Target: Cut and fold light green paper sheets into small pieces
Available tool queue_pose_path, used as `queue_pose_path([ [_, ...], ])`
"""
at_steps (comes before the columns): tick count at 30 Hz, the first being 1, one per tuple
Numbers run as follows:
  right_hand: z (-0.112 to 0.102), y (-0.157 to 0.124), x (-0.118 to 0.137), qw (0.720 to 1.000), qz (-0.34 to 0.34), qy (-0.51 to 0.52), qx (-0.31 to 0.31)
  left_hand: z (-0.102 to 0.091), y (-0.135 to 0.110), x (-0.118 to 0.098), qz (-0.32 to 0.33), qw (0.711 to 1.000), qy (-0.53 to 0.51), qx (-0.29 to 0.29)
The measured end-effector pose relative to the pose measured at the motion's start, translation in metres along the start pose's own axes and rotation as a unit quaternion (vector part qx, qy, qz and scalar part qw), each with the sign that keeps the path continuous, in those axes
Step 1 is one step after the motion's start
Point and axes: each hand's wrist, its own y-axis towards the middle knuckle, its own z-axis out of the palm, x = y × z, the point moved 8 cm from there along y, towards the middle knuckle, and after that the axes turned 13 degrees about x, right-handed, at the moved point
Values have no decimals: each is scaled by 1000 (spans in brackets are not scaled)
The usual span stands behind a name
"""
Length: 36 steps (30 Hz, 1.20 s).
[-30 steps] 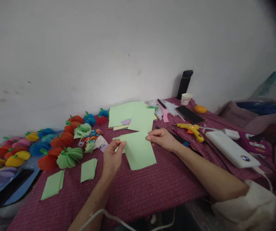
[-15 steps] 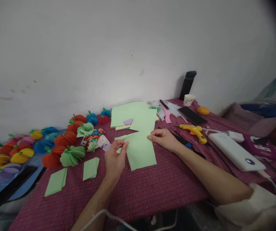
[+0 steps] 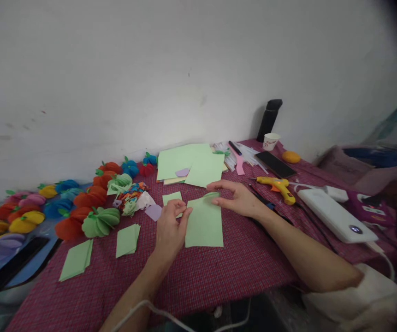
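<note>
A sheet of light green paper lies in front of me, its top edge bent up towards the right. My left hand pinches the sheet's left edge between thumb and fingers. At the top right of the sheet, my right hand has its thumb on the near side and its fingers behind the raised edge. A smaller green paper piece lies just beyond my left hand, partly covered by it. Farther back, a larger green sheet rests over other stacked sheets.
Two stacks of green paper cards lie at the left, near colourful paper pumpkins and paper scraps. To the right are a yellow glue gun, a phone, a white power bank, a paper cup and a black bottle.
The sheet between my hands has come away from the larger sheet behind and lies straighter. My right hand has shifted slightly left, its fingers spreading around the top edge.
</note>
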Motion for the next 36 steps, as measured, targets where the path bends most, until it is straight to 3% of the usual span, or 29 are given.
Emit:
queue_pose_path([
  [6,11,0,23,993,-51,-95,39,15,-4,-13,57,998,31,24],
  [14,18,5,40,974,-129,-181,45,13,-3,-24,105,994,40,19],
  [24,23,4,47,964,-127,-231,42,14,1,-32,147,987,41,56],
  [30,9,3,38,972,-91,-208,60,2,3,-14,100,994,-33,17],
  [36,-9,0,22,998,-15,-53,34,-6,4,-3,71,993,-91,-10],
])
